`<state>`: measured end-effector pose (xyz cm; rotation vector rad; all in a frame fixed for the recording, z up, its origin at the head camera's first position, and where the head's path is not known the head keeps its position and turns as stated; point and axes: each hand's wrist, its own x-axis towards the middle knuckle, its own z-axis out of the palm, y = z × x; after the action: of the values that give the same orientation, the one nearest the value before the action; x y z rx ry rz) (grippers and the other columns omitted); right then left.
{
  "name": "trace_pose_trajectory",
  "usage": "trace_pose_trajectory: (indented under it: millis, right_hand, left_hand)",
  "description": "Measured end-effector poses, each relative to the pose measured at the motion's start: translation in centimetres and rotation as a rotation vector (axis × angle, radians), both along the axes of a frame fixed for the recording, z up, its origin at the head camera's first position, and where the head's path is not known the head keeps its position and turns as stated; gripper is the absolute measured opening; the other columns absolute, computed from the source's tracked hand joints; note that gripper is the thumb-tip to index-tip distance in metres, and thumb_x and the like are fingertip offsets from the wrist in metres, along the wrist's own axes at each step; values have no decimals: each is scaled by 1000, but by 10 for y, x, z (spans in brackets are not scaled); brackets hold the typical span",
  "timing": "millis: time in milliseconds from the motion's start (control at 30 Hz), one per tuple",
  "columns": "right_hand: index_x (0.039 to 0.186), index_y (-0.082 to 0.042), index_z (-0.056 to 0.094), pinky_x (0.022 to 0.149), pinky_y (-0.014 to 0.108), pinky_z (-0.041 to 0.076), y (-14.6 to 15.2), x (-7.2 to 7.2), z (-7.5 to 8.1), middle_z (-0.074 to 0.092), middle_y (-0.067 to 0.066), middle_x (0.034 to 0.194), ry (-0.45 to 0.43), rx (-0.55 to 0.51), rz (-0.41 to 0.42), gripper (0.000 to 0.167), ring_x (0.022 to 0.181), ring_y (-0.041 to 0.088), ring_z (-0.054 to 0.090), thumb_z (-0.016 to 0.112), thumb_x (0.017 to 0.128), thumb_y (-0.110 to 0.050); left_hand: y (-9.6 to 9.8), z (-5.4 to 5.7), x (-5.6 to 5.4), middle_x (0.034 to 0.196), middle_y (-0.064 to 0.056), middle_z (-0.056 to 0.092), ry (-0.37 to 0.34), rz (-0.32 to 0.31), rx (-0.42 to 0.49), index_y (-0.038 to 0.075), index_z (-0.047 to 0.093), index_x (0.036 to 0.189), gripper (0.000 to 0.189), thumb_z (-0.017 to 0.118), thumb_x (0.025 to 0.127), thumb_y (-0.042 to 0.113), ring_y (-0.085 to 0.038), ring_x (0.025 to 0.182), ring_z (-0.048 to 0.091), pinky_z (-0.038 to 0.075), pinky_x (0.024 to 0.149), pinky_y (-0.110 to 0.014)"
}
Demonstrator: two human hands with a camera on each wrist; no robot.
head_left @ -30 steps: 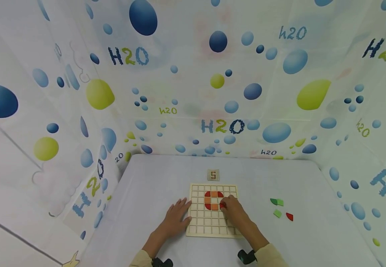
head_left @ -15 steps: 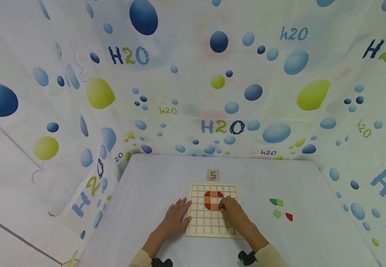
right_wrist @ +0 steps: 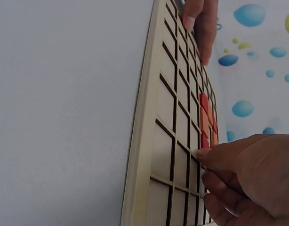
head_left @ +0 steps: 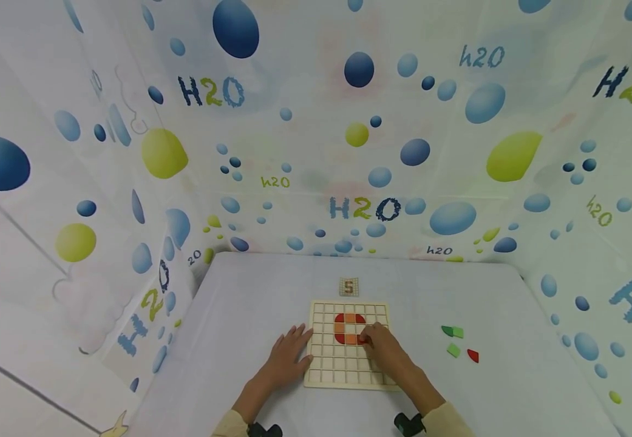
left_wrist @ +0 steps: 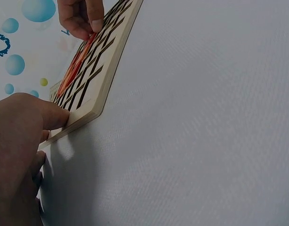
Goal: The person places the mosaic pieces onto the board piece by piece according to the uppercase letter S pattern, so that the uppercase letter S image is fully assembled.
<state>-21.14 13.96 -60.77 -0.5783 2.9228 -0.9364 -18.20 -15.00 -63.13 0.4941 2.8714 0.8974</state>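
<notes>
A pale wooden board (head_left: 348,385) with a raised grid lies on the table. In its upper middle, red curved corner tiles (head_left: 340,338) and orange square tiles (head_left: 351,317) form a ring. My right hand (head_left: 385,352) is over the ring's lower right corner, thumb and fingertips pinching a red tile (head_left: 362,340) that they mostly cover. My left hand (head_left: 287,357) rests at the board's left edge with fingers extended; in the left wrist view its thumb (left_wrist: 57,116) presses on the rim.
A small card (head_left: 349,287) with an S-like figure lies beyond the board. Right of the board are a dark green curved tile (head_left: 447,331), two light green squares (head_left: 453,349) and a loose red curved tile (head_left: 473,355). A bubble-printed sheet (head_left: 305,139) hangs behind the table.
My right fingertips shift only slightly at the ring's lower right corner, where the red tile shows less than before. My left hand and the board stay put.
</notes>
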Motion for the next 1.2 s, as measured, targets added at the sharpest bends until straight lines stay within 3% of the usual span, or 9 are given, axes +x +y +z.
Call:
trace_pose_trajectory:
  millis: [100,300,467,633,833,1033,1200]
  right_hand:
    - [104,-9,72,80,35,58,9,1,3,62,-1,97,-30,-24,-44,11,90,14,59,74,96,-2]
    - [113,-7,71,89,47,58,49,0,9,65,8,108,-107,12,-239,16,102,25,65,71,97,-6]
    - [123,1,66,93,56,58,97,3,10,62,24,119,-106,76,-357,31,108,39,64,74,94,-6]
    - [126,11,61,88,66,54,139,13,12,55,41,125,-101,144,-438,43,111,57,59,76,92,-8]
    - [114,12,65,76,61,55,159,17,3,62,35,107,-133,208,-449,30,97,51,65,74,94,-8]
    - [116,12,66,92,59,56,155,11,-3,66,28,115,-169,45,-353,28,110,46,65,73,92,0]
    - [121,12,64,100,61,52,151,13,-6,64,28,120,-175,-17,-346,33,118,47,60,73,93,-2]
  left_hand:
    - [-1,1,0,167,-22,38,2,0,7,6,45,159,61,60,103,26,-45,157,31,22,124,-70]
    - [-1,0,-2,168,-21,38,-3,3,5,7,45,159,60,59,104,27,-45,157,30,22,124,-70]
    - [0,-1,-2,167,-22,38,-5,3,14,6,45,159,60,59,104,25,-46,157,29,21,124,-71]
    - [0,-1,-1,168,-21,37,-14,4,16,7,44,160,61,59,104,25,-45,158,29,20,125,-70]
    - [0,1,1,168,-21,37,-17,1,15,7,44,160,61,60,104,24,-44,158,29,20,125,-70]
    - [0,1,0,168,-21,37,-17,6,30,7,43,160,61,59,104,25,-45,158,28,19,125,-70]
    - [0,-1,0,167,-23,38,3,0,30,6,45,159,61,59,103,25,-48,156,30,21,123,-72]
